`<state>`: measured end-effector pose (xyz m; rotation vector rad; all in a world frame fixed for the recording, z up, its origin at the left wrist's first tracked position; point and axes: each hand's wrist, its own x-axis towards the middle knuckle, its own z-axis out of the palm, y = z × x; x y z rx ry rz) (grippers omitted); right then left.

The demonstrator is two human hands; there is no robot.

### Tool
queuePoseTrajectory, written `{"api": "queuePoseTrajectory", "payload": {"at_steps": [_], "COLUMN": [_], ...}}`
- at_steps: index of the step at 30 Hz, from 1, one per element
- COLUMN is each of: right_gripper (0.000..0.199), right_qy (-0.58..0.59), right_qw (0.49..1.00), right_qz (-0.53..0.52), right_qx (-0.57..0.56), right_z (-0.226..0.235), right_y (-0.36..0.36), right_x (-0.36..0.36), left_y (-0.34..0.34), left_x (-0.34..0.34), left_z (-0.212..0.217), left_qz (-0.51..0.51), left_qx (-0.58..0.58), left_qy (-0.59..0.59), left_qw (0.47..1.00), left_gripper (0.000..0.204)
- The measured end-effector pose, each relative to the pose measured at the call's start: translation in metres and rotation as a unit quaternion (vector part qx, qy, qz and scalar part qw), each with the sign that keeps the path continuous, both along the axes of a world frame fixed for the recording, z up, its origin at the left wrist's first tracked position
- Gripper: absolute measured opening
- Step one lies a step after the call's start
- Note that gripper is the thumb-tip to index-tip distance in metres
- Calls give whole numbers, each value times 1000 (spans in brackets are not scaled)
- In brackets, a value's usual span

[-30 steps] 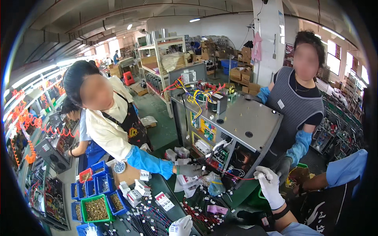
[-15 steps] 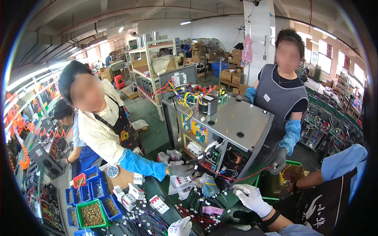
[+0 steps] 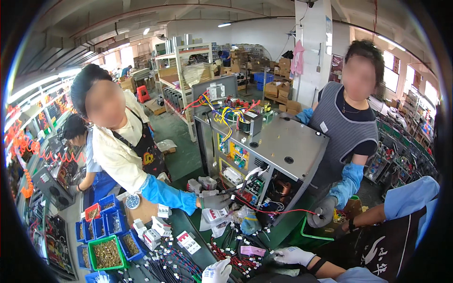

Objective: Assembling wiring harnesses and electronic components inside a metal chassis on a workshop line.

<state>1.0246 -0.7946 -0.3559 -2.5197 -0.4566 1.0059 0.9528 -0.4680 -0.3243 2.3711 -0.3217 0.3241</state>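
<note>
My left hand (image 3: 217,272), in a white glove, sits at the bottom edge with curled fingers above a bundle of dark wires (image 3: 165,269); whether it holds anything is hidden. My right hand (image 3: 293,256), also white-gloved, lies low on the green table with fingers stretched left, beside a pink tag (image 3: 253,250) and red wire pieces (image 3: 231,257). Ahead stands an open grey metal cabinet (image 3: 288,146) full of coloured wiring. A co-worker's grey-gloved hand (image 3: 214,201) reaches into its front from the left. Another co-worker's grey glove (image 3: 322,213) holds a red wire at its right.
Blue and green parts bins (image 3: 106,240) with small brass pieces stand at the left. White connector blocks (image 3: 153,231) lie on the table (image 3: 188,236). A third person's blue sleeve (image 3: 410,198) and dark apron fill the right. Shelves and cartons stand behind.
My right hand has come down from beside the cabinet to the table and moved left. The left hand stays at the bottom edge. The view has closed in on the cabinet.
</note>
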Motion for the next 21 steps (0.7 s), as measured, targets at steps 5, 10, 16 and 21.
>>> {"api": "queuePoseTrajectory", "payload": {"at_steps": [5, 10, 16, 21], "right_gripper": [53, 47, 38, 35], "right_qy": [-59, -95, -188, -197], "right_qw": [997, 986, 972, 966], "right_qz": [-3, -63, -126, -155], "right_qx": [45, 120, 67, 67], "right_z": [24, 61, 66, 54], "right_y": [-2, -2, -28, -50], "right_x": [3, -12, -54, -66], "left_y": [41, 25, -23, -60], "left_x": [62, 173, 266, 267], "left_z": [45, 50, -18, -63], "left_qz": [-73, -169, 54, -205], "left_qx": [103, 71, 188, 253], "left_qy": [-42, 18, -79, 121], "left_qw": [991, 983, 977, 938], "left_gripper": [27, 37, 51, 29]}}
